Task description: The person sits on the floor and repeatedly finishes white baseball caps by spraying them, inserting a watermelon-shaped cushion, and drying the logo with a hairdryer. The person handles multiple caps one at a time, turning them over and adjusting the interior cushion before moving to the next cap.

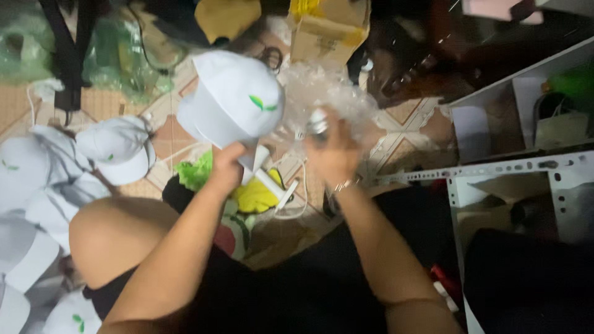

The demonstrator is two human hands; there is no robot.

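My left hand (226, 166) grips a white cap (235, 99) with a small green leaf mark, holding it up by its lower edge above the floor. My right hand (334, 154) is closed on a small shiny silvery object (317, 122), which sits against a crumpled clear plastic bag (328, 93); what the object is stays blurred. Both forearms reach forward from my lap, and my bare knee (117, 229) shows at the lower left.
A pile of several white caps (93, 154) lies on the tiled floor at left. Green and yellow bags (247, 192) and a white cord lie below my hands. A cardboard box (325, 28) stands at the back. A grey metal shelf (513, 167) is on the right.
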